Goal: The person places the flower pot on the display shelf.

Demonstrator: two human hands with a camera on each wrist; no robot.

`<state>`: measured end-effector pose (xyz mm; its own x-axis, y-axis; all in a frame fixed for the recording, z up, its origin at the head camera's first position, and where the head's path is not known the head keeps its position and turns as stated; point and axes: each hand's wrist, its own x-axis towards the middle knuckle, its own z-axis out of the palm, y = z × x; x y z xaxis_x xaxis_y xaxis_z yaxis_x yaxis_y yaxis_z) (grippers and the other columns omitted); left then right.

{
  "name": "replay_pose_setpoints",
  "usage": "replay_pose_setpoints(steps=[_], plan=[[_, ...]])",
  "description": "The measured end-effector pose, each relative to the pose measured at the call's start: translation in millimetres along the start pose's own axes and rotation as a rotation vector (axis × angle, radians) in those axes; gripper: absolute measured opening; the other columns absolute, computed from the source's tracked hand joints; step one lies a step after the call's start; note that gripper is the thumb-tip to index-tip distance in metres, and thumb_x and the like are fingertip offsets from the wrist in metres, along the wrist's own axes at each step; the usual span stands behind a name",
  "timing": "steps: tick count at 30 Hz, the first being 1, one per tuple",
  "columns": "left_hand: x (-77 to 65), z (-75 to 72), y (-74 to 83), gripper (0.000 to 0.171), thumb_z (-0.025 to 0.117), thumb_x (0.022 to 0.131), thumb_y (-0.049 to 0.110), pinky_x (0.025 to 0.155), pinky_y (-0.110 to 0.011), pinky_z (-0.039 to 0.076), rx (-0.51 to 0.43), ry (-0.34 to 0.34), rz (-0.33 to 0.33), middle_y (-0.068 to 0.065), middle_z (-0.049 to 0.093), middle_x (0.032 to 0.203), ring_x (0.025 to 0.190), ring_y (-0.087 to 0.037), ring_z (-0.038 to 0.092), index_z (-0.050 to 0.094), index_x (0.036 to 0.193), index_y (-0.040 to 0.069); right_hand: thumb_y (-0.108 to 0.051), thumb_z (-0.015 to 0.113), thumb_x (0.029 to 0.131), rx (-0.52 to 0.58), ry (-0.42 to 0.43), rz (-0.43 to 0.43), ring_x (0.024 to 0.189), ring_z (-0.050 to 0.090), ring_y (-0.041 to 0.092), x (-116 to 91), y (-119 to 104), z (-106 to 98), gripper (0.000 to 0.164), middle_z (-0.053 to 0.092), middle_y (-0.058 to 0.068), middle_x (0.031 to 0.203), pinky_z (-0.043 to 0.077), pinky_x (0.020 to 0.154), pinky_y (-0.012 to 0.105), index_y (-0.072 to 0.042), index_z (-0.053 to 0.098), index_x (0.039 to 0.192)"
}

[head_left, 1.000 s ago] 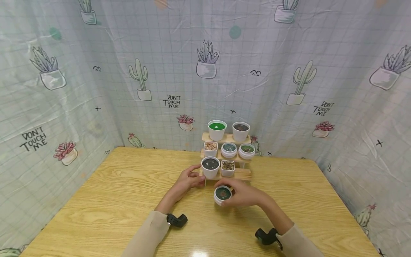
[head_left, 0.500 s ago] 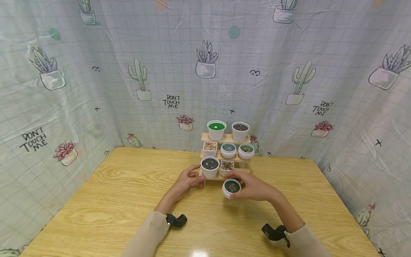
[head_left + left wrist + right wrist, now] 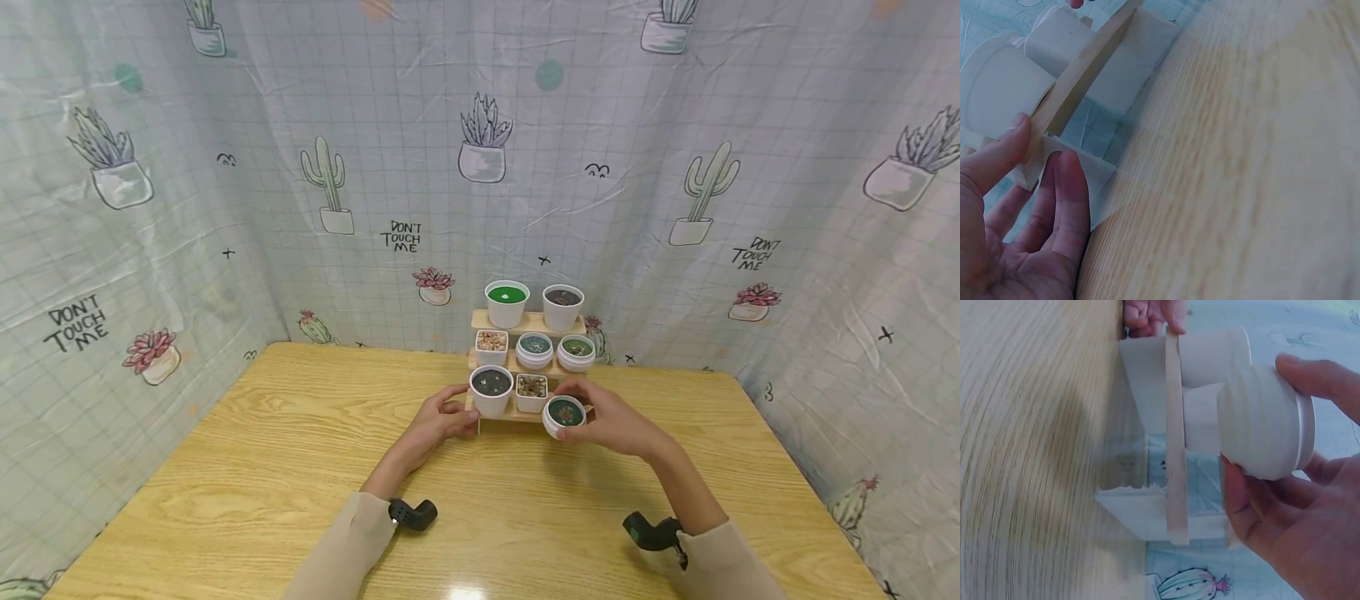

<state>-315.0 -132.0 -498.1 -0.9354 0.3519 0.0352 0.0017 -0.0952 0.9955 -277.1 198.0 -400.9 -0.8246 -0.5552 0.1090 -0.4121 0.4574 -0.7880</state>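
Note:
My right hand [image 3: 611,419] holds a round white ribbed pot [image 3: 1260,425] with a dark green top, fingers and thumb round its sides. The pot is just in front of the right end of the lowest step of a tiered wooden stand [image 3: 517,414]. My left hand [image 3: 438,419] grips the left end of that step, thumb above the board and fingers below, as the left wrist view shows. On that step stand a round white pot [image 3: 492,392] with a dark grey top and a square white pot [image 3: 532,393] with pebble-like filling.
The middle step bears a square pot [image 3: 492,346] with pinkish filling and two round ribbed pots, one blue-grey [image 3: 534,351], one green [image 3: 577,352]. On top stand a green-topped pot [image 3: 507,303] and a brown-topped pot [image 3: 562,306]. Behind hangs a printed curtain [image 3: 480,217].
My right hand has carried the green-topped ribbed pot right and away from me, from the table's front area to the lowest step's right end. My left hand stays on the stand.

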Motion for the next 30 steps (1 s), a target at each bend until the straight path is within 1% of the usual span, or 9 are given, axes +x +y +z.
replay_pose_setpoints(steps=[3,9,13,15,18,23,25,30], plan=[[-0.2,0.3,-0.2,0.069,0.07,0.097,0.006,0.084,-0.035,0.063,0.004,0.0,0.001,-0.002,0.069,0.094,0.083,-0.017,0.072,0.036,0.157,0.002,-0.019,0.082,0.087,-0.004,0.056,0.002,0.11,0.059,0.025,0,3,-1,0.059,0.063,0.016,0.124,0.054,0.087,0.031,-0.002,0.052,0.134],[-0.5,0.7,-0.2,0.068,0.069,0.097,0.006,0.084,-0.035,0.063,0.013,0.006,0.003,-0.002,0.069,0.094,0.084,-0.018,0.072,0.037,0.156,0.002,-0.023,0.08,0.091,-0.03,0.166,0.049,0.116,0.06,0.029,1,8,-3,0.059,0.06,0.018,0.134,0.055,0.09,0.034,-0.004,0.053,0.14],[-0.9,0.0,-0.3,0.069,0.07,0.097,0.006,0.083,-0.035,0.063,0.014,0.005,0.003,-0.002,0.068,0.094,0.084,-0.017,0.072,0.036,0.156,0.001,-0.022,0.081,0.09,-0.049,0.229,0.068,0.117,0.061,0.031,2,11,-4,0.059,0.061,0.018,0.137,0.056,0.093,0.035,-0.005,0.056,0.14],[-1.0,-0.6,-0.4,0.07,0.07,0.096,0.007,0.083,-0.035,0.063,0.013,0.005,0.003,-0.002,0.069,0.094,0.083,-0.017,0.072,0.035,0.157,0.001,-0.022,0.081,0.09,-0.052,0.247,0.068,0.117,0.061,0.033,4,13,-4,0.059,0.06,0.019,0.138,0.055,0.095,0.038,-0.004,0.055,0.141],[-0.8,-1.3,0.3,0.071,0.071,0.096,0.007,0.083,-0.035,0.063,0.011,0.004,0.003,-0.003,0.069,0.095,0.084,-0.017,0.072,0.035,0.157,0.001,-0.024,0.082,0.089,-0.05,0.283,0.098,0.118,0.061,0.033,6,15,-4,0.063,0.06,0.02,0.138,0.055,0.097,0.04,-0.004,0.052,0.141],[-0.9,-1.6,0.5,0.071,0.071,0.096,0.008,0.083,-0.036,0.064,0.014,-0.002,0.001,-0.003,0.069,0.096,0.084,-0.018,0.072,0.035,0.157,0.001,-0.023,0.083,0.087,-0.042,0.319,0.153,0.117,0.06,0.034,8,19,-1,0.068,0.058,0.023,0.135,0.053,0.093,0.036,-0.001,0.046,0.139],[-1.0,-1.5,0.3,0.071,0.071,0.096,0.008,0.083,-0.036,0.064,0.013,-0.003,0.002,-0.003,0.069,0.096,0.083,-0.018,0.072,0.035,0.157,0.001,-0.022,0.084,0.087,-0.037,0.324,0.162,0.117,0.06,0.035,8,20,0,0.067,0.058,0.023,0.133,0.053,0.093,0.036,0.0,0.045,0.138],[-1.2,-1.2,-0.2,0.071,0.072,0.096,0.008,0.083,-0.036,0.064,0.012,-0.002,0.005,-0.003,0.069,0.095,0.083,-0.018,0.072,0.036,0.157,0.001,-0.023,0.085,0.086,-0.04,0.346,0.164,0.12,0.059,0.034,8,23,3,0.067,0.059,0.022,0.132,0.052,0.099,0.042,-0.001,0.046,0.136]])
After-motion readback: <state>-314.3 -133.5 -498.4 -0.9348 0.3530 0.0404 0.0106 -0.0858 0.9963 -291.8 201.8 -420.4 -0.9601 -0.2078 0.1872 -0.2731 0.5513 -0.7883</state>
